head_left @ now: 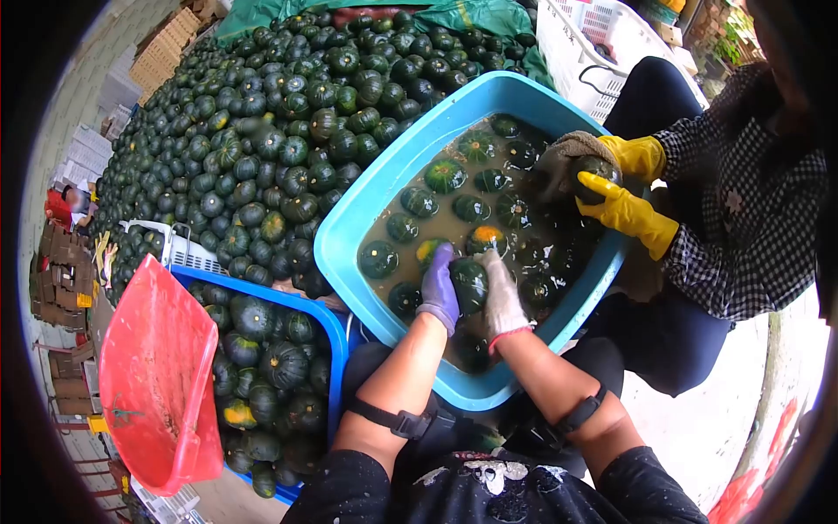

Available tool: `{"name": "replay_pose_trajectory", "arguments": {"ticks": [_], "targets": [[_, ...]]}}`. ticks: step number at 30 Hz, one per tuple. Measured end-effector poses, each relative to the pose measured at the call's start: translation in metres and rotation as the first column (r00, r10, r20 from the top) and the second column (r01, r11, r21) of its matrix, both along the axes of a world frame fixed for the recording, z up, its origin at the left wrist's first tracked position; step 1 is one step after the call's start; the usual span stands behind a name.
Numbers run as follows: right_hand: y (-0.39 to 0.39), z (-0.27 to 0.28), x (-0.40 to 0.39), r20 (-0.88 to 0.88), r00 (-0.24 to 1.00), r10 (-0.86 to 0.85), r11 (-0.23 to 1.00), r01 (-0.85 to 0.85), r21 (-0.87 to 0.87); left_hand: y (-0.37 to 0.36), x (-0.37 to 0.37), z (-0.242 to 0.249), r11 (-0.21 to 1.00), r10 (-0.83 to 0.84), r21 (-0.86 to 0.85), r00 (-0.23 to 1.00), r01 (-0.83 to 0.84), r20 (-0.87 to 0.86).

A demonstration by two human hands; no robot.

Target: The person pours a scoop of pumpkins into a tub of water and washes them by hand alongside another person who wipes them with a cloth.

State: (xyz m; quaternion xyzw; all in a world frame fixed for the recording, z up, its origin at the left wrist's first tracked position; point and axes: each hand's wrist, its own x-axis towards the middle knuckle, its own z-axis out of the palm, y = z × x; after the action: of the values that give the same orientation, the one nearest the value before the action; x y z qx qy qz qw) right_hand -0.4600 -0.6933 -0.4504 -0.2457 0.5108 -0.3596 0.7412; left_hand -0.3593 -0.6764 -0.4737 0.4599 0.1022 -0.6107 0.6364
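Both my hands are over the murky water in a light-blue tub (pixel 349 236). My left hand (pixel 439 293), in a purple glove, is closed against the left side of a dark green squash (pixel 469 286). On its right side lies my right hand (pixel 502 297), in a whitish glove with a red cuff, its fingers curved round it. Several squashes float around, among them one with an orange patch (pixel 485 239) just beyond my hands and a striped one (pixel 445 175) farther off.
At the right a co-worker in yellow gloves (pixel 642 223) holds a squash and a brown cloth (pixel 559 162) over the tub. A large squash heap (pixel 262 148) lies at the upper left. A blue crate (pixel 336 349) of squashes and a red scoop (pixel 161 375) stand lower left.
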Motion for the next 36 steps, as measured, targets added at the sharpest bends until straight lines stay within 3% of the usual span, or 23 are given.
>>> {"name": "replay_pose_trajectory", "arguments": {"ticks": [2,5,6,7,8,9,12,13,16,17,19,20,21,22,24,25,26,28,29,31,33,35,36], "targets": [[0.009,0.019,0.01,0.028,0.998,0.058,0.99,-0.054,-0.128,-0.001,0.005,0.01,0.994,-0.043,-0.095,0.999,0.046,0.03],[0.001,-0.001,0.0,0.188,0.974,0.125,0.986,-0.102,-0.13,-0.001,0.007,-0.023,0.999,0.036,-0.012,0.917,-0.034,0.398],[-0.005,0.001,0.0,0.194,0.971,0.141,0.986,-0.121,-0.111,0.001,0.008,-0.021,0.999,0.001,-0.03,0.932,0.011,0.363],[-0.01,0.046,-0.005,0.32,0.941,0.113,0.971,-0.173,0.166,0.002,0.007,-0.017,0.997,-0.028,-0.056,0.945,0.049,0.325],[-0.015,0.027,-0.008,0.367,0.93,0.002,0.938,-0.129,0.323,0.002,0.006,-0.015,0.993,-0.056,-0.084,0.957,0.083,0.284],[-0.017,0.005,-0.01,0.37,0.928,0.03,0.952,-0.139,0.272,0.001,0.004,-0.02,0.959,-0.086,-0.236,0.955,0.156,0.284],[-0.015,-0.002,-0.012,0.393,0.919,0.032,0.962,-0.135,0.237,0.005,0.008,-0.025,0.994,-0.05,-0.089,0.983,0.067,0.175],[-0.012,0.0,-0.01,0.407,0.913,0.018,0.959,-0.13,0.25,0.003,0.01,-0.025,0.999,-0.045,0.008,0.955,0.045,0.293],[-0.003,0.03,-0.006,0.483,0.873,0.068,0.965,-0.181,0.192,0.0,0.022,-0.026,0.997,0.079,-0.034,0.957,-0.073,0.28],[-0.008,0.029,-0.002,0.471,0.877,0.093,0.981,-0.16,0.105,0.001,0.024,-0.01,0.998,0.028,0.035,0.885,-0.05,0.465],[-0.017,0.032,-0.002,0.448,0.893,0.025,0.984,-0.101,0.146,0.002,0.019,-0.006,1.0,0.013,0.005,0.915,-0.016,0.403],[-0.023,0.031,-0.002,0.432,0.901,-0.045,0.985,-0.032,0.17,0.002,0.013,-0.004,1.0,0.001,-0.01,0.93,0.002,0.367],[-0.03,0.031,-0.004,0.274,0.958,-0.082,0.991,0.05,0.121,0.002,0.005,0.011,0.994,-0.056,-0.068,0.945,0.082,0.322],[-0.03,0.03,-0.004,-0.039,0.993,-0.113,0.982,0.106,-0.155,0.002,-0.005,0.02,0.943,-0.124,-0.249,0.928,0.22,0.351],[-0.029,-0.001,-0.002,-0.332,0.942,-0.038,0.951,-0.068,-0.303,0.006,-0.027,-0.002,0.982,-0.115,0.007,0.559,0.191,0.821],[-0.032,-0.011,-0.008,-0.253,0.966,-0.058,0.958,-0.017,-0.287,0.01,-0.017,-0.012,0.954,-0.179,-0.011,0.601,0.299,0.779],[-0.035,-0.009,-0.009,0.183,0.968,-0.168,0.956,0.115,0.269,0.011,-0.01,-0.007,0.941,-0.258,-0.021,0.754,0.338,0.604],[-0.032,-0.012,-0.013,0.214,0.963,-0.163,0.968,0.115,0.221,0.007,-0.004,0.023,0.916,-0.38,-0.075,0.911,0.395,0.162],[-0.036,-0.005,-0.016,0.134,0.98,-0.149,0.98,0.127,0.155,0.008,-0.006,0.047,0.89,-0.441,0.127,0.898,0.438,-0.008],[-0.043,0.011,-0.028,-0.033,0.99,-0.137,0.99,0.138,0.027,0.012,-0.006,0.029,0.739,-0.669,0.199,0.664,0.644,0.333],[-0.051,0.04,-0.042,-0.027,0.974,-0.225,0.974,0.224,-0.029,0.003,0.004,0.037,0.519,-0.796,0.334,0.303,0.787,0.525],[-0.052,0.069,-0.051,0.039,0.961,-0.274,0.958,0.276,-0.08,-0.025,0.016,0.098,0.677,-0.734,0.357,0.552,0.644,0.396],[-0.053,0.071,-0.053,0.139,0.935,-0.326,0.943,0.332,-0.022,-0.049,0.036,0.097,0.854,-0.52,0.249,0.732,0.457,0.44]]}}
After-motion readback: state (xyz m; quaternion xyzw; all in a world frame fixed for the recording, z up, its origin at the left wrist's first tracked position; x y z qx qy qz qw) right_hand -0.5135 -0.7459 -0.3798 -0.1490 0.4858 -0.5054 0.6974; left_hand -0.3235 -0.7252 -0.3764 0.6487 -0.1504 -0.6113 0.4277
